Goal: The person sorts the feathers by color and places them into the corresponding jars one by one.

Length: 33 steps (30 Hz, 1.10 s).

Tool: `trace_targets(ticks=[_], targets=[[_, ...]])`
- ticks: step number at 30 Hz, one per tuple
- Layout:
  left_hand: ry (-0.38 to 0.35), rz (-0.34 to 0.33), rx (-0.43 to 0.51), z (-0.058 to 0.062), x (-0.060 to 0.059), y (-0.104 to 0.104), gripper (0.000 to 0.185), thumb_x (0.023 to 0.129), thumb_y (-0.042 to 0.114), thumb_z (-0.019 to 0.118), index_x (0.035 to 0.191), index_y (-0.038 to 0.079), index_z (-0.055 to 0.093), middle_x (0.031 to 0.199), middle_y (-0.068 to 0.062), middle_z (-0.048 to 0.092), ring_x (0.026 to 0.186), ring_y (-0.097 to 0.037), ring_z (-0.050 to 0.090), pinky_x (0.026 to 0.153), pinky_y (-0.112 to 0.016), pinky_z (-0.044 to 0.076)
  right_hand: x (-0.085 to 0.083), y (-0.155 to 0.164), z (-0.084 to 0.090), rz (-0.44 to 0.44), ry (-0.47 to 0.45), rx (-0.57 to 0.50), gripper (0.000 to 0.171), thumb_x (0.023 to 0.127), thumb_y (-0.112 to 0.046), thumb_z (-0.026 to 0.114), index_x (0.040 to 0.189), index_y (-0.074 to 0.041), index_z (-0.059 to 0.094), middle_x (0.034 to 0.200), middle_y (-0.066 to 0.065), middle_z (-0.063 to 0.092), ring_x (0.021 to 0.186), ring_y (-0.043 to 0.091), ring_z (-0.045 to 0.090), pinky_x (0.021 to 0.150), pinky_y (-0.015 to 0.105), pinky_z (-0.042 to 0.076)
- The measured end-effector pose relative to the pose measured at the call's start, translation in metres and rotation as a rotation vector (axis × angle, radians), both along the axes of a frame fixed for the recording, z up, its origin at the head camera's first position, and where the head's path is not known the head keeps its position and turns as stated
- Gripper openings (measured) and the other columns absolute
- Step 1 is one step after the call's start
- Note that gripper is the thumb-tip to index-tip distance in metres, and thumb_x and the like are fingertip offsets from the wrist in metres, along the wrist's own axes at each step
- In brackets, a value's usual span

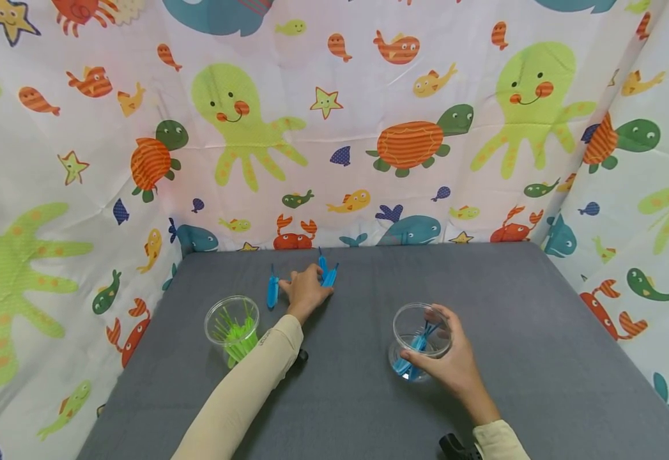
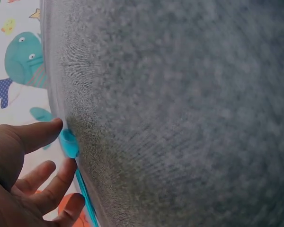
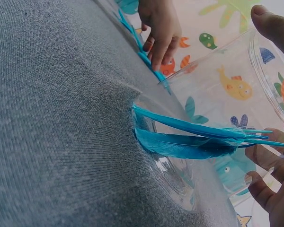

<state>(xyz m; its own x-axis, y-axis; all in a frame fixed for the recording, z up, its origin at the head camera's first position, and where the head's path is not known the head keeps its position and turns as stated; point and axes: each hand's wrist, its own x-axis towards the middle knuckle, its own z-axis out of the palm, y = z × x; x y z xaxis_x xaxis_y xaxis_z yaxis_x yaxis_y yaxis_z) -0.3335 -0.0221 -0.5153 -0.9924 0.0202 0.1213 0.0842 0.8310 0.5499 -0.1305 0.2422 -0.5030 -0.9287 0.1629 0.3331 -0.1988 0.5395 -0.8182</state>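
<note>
Head view: left hand (image 1: 305, 292) is reaching, fingers spread, onto the blue feathers (image 1: 329, 276) lying on the grey surface (image 1: 518, 332) behind the clear cup (image 1: 420, 342); right hand (image 1: 450, 359) is curling round that cup.

Left wrist: fingertips (image 2: 57, 126) are touching a feather (image 2: 69, 144); a loose pinch risks dropping it.

Right wrist: feathers (image 3: 189, 139) are already lying inside the cup (image 3: 213, 94); tilting risks a spill.

left hand (image 1: 305, 291): on blue feathers (image 1: 328, 275), grip unclear | right hand (image 1: 452, 361): holds clear cup (image 1: 420, 338)
</note>
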Motion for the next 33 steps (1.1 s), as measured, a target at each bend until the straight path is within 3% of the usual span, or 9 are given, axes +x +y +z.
trace_targets(ticks=[6,13,18,26,33], targets=[[-0.007,-0.002,-0.022,0.0,-0.001,0.002,0.047,0.081,0.028,0.087,0.121,0.013,0.068,0.113,-0.011,0.075,0.111,-0.035,0.055,0.098,-0.062,0.022,0.001,0.0,0.0,0.001,-0.011,0.0,0.1,0.068,-0.026,0.096,0.15,-0.018,0.039,0.145,0.006,0.059,0.131,0.021,0.055,0.098,0.026,0.042],[-0.034,0.0,-0.021,-0.001,-0.003,0.005,0.042,0.083,0.024,0.086,0.12,0.012,0.07,0.111,-0.011,0.075,0.112,-0.034,0.057,0.099,-0.064,0.023,0.0,0.001,0.0,0.002,-0.006,0.003,0.1,0.069,-0.026,0.096,0.15,-0.015,0.039,0.144,0.007,0.059,0.131,0.022,0.056,0.098,0.026,0.043],[-0.044,0.011,-0.004,-0.004,-0.005,0.005,0.032,0.083,0.023,0.085,0.113,0.014,0.075,0.101,-0.007,0.076,0.112,-0.032,0.06,0.099,-0.064,0.023,0.0,0.002,-0.001,-0.001,-0.007,0.002,0.101,0.068,-0.027,0.096,0.15,-0.015,0.039,0.143,0.009,0.06,0.13,0.021,0.056,0.098,0.026,0.043],[-0.023,-0.004,0.071,-0.001,-0.003,0.003,0.027,0.086,0.021,0.082,0.113,0.015,0.079,0.092,-0.003,0.076,0.107,-0.03,0.066,0.101,-0.067,0.022,0.0,0.001,-0.001,0.0,0.005,0.001,0.1,0.068,-0.025,0.097,0.15,-0.018,0.039,0.144,0.01,0.06,0.13,0.021,0.055,0.097,0.021,0.042],[-0.002,-0.037,0.197,0.013,0.008,0.008,0.014,0.089,0.019,0.079,0.101,0.014,0.08,0.091,-0.004,0.076,0.103,-0.028,0.067,0.107,-0.071,0.016,0.0,0.001,-0.002,0.002,0.001,0.012,0.1,0.069,-0.027,0.096,0.15,-0.017,0.039,0.144,0.009,0.06,0.13,0.022,0.056,0.098,0.029,0.044]])
